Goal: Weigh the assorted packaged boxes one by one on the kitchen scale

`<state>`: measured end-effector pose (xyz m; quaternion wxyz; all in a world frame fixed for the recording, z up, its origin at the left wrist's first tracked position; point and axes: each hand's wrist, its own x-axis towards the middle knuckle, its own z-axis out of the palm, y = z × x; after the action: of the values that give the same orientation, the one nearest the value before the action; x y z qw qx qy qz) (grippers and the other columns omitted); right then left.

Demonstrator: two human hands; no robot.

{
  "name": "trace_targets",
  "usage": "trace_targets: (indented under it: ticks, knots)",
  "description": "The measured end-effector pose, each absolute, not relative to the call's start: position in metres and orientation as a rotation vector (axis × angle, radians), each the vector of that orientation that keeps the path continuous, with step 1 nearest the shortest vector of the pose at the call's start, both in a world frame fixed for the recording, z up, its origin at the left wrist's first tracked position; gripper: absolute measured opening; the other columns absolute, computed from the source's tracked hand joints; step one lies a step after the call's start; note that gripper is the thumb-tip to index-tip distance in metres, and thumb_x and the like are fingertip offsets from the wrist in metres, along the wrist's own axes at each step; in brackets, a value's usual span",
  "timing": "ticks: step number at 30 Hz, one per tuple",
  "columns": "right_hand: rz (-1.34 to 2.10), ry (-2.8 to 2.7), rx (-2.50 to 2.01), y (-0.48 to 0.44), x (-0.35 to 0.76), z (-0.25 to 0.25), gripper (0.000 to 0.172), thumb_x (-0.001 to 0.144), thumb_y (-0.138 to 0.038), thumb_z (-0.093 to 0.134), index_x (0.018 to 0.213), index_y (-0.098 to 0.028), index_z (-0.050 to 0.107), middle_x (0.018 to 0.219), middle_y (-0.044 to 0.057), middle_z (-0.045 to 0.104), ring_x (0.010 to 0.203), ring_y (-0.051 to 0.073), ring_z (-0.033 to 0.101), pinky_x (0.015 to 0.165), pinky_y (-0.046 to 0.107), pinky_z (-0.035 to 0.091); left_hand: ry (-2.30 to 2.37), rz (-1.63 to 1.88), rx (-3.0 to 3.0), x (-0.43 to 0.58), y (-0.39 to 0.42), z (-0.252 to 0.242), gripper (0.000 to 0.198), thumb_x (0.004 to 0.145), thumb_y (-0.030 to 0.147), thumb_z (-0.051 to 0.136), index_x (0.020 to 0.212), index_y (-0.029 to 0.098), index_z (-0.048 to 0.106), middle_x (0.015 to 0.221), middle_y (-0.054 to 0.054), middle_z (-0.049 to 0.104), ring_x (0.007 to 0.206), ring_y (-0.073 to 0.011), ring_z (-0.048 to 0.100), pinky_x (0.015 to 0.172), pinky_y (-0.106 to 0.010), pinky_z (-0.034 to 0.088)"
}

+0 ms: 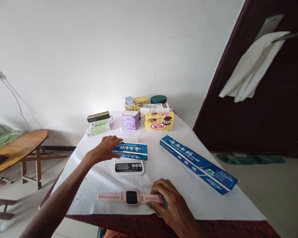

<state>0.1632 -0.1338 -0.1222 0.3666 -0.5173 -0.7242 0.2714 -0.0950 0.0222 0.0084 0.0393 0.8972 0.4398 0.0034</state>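
My left hand (pixel 104 150) reaches over the left end of a blue toothpaste box (pixel 135 151), thumb on the near side and fingers on the far side. The box lies across a white kitchen scale (pixel 129 172), whose dark display faces me. Near the front edge, my right hand (pixel 175 208) curls around a flat grey object (pixel 164 203), mostly hidden under the palm. Its fingers also touch the right strap end of a pink smartwatch (pixel 131 198), laid out straight on the cloth. To the right lies a long blue box (pixel 198 163), set at a slant.
On the white tablecloth (pixel 109 180), toward the wall, stand a yellow snack box (pixel 159 121), a purple package (pixel 130 120), a white box (pixel 154 107) and a green-lidded container (pixel 158 99). Several slim boxes (pixel 98 129) lie at the back left. A door with a towel (pixel 254 67) is right.
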Motion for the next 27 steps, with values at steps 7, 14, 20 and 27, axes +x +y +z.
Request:
trace_targets:
  ticks: [7,14,20,27]
  knots:
    - [0.712,-1.867,-1.341,-0.134,0.163,-0.125,0.021,0.079,-0.010,0.070,0.078,-0.024,0.054,0.088,0.000,0.061,0.085,0.020,0.056,0.076,0.033,0.048,1.250,0.242,2.723,-0.133,0.032,0.005,0.039,0.092,0.029,0.064,0.130,0.028,0.054,0.122,-0.007,0.062,0.114,-0.0268,0.059,0.096,-0.042,0.048]
    - [0.694,-1.876,-1.326,-0.133,0.163,-0.122,0.018,0.080,-0.013,0.071,0.079,-0.024,0.057,0.089,0.001,0.062,0.086,0.022,0.056,0.075,0.035,0.048,1.934,0.275,2.600,-0.199,0.101,0.029,0.046,0.090,0.033,0.060,0.135,0.025,0.053,0.133,-0.011,0.058,0.126,-0.0304,0.054,0.106,-0.043,0.044]
    - [0.696,-1.870,-1.330,-0.134,0.163,-0.126,0.018,0.081,-0.012,0.069,0.079,-0.024,0.056,0.088,0.002,0.062,0.086,0.022,0.056,0.076,0.036,0.048,2.226,0.239,2.421,-0.214,0.157,0.023,0.047,0.087,0.028,0.060,0.134,0.025,0.056,0.133,-0.013,0.058,0.129,-0.0349,0.054,0.103,-0.046,0.046]
    - [0.740,-1.867,-1.334,-0.134,0.164,-0.122,0.019,0.081,-0.012,0.069,0.078,-0.023,0.054,0.089,0.002,0.060,0.087,0.022,0.055,0.078,0.036,0.046,2.230,0.194,2.367,-0.217,0.176,0.001,0.053,0.091,0.029,0.056,0.143,0.027,0.049,0.150,-0.013,0.052,0.135,-0.0347,0.050,0.107,-0.048,0.043]
